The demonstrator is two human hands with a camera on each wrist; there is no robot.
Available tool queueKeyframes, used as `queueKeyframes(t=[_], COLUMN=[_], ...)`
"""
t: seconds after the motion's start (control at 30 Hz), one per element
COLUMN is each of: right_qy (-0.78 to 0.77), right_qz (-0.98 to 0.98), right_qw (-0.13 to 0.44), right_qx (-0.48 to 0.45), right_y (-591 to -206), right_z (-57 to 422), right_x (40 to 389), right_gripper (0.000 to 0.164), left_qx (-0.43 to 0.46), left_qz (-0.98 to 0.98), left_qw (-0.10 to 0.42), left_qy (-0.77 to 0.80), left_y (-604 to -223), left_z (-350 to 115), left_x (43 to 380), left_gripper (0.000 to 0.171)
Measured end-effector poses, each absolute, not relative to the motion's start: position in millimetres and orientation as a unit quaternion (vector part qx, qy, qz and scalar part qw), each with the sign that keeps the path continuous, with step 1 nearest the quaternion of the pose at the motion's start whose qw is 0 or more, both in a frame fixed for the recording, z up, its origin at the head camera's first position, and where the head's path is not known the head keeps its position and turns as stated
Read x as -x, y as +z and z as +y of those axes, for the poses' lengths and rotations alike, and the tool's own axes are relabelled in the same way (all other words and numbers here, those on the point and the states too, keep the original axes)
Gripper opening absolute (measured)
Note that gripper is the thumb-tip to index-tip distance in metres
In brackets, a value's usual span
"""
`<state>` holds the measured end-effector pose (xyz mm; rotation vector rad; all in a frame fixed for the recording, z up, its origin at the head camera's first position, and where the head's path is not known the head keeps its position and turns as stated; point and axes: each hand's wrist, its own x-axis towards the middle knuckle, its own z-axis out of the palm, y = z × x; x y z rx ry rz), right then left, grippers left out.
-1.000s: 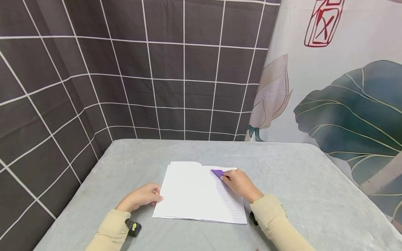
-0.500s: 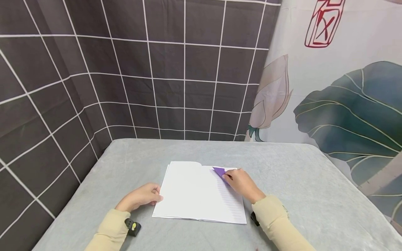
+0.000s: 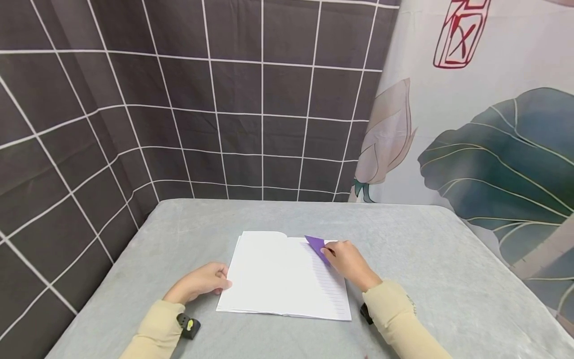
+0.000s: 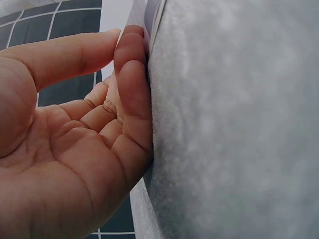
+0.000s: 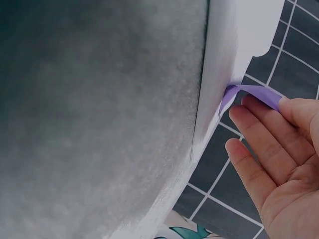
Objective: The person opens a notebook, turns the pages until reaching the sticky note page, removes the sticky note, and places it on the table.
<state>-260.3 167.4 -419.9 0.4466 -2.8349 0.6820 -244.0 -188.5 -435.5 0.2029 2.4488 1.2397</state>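
Observation:
An open notebook [image 3: 264, 279] lies on the table, its left page white and its right page ruled with lines. My left hand [image 3: 203, 282] is at the notebook's left edge; in the left wrist view, thumb and curled index finger pinch the edge of the pages [image 4: 137, 17]. Over the upper part of the right page, my right hand [image 3: 349, 260] pinches a small purple slip of paper [image 3: 316, 244] by its right side. The right wrist view shows the slip bent in an arch, one end at the page and the other between thumb and index finger, remaining fingers extended.
A grey cloth covers the table [image 3: 430, 259]. Behind it hangs a dark curtain [image 3: 237, 129] with white grid lines, and at the right a pale curtain [image 3: 430, 30] with leaf and flower prints. Each wrist carries a small black camera [image 3: 190, 326].
My right hand has shifted slightly to the right, and the purple slip's upper tip has risen up and to the right. The left hand stays at the notebook's edge.

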Motion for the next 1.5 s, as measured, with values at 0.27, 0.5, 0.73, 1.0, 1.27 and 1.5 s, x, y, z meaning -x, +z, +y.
queueKeyframes(t=[0.27,0.5,0.73,1.0,1.27,1.5], right_qy=[0.239,0.236,0.239,0.246,0.258,0.252], right_qz=[-0.956,-0.954,-0.95,-0.949,-0.95,-0.947], right_qw=[0.102,0.127,0.146,0.146,0.14,0.171], right_qx=[-0.138,-0.138,-0.138,-0.131,-0.108,-0.101], right_y=[-419.8,-420.3,-420.3,-420.4,-417.3,-417.4], right_z=[170.3,174.9,179.5,185.4,186.8,189.9], right_x=[259.5,261.3,261.5,262.6,260.5,259.7], right_gripper=[0.026,0.022,0.021,0.026,0.017,0.015], left_qx=[-0.079,-0.083,-0.082,-0.088,-0.092,-0.094], left_qz=[0.868,0.867,0.865,0.863,0.862,0.861], left_qw=[0.199,0.199,0.201,0.203,0.203,0.204], left_qy=[0.448,0.449,0.452,0.453,0.456,0.456], left_y=[-435.0,-435.5,-434.0,-432.4,-432.0,-432.6], left_z=[-188.6,-189.1,-188.3,-188.1,-189.0,-189.3], left_x=[244.4,245.3,243.9,243.7,243.2,244.3], left_gripper=[0.016,0.015,0.015,0.015,0.016,0.016])
